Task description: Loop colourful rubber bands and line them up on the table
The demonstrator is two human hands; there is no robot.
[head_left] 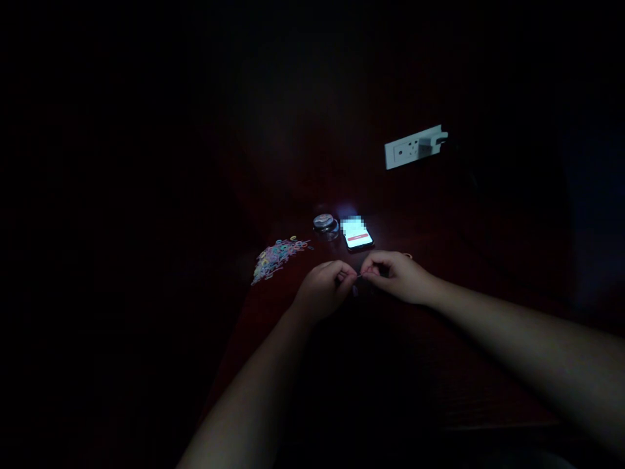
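My left hand [322, 286] and my right hand [401, 279] meet above the dark reddish table, fingertips pinched. A small thin elastic band [359, 275] stretches across the narrow gap between them, gripped from both sides. Just below the fingertips lies a small purplish band [355, 291], dim and hard to make out. To the left of my left hand spreads a loose pile of colourful small elastic bands [277, 258]. An orange band [408, 256] shows behind my right hand.
Beyond my hands, a phone [360, 240] with a bright screen lies on the table. Beside it stands a small clear jar [326, 229] with a printed lid. A white socket panel [410, 150] with a plug in it is on the dark surface behind. Surroundings are very dark.
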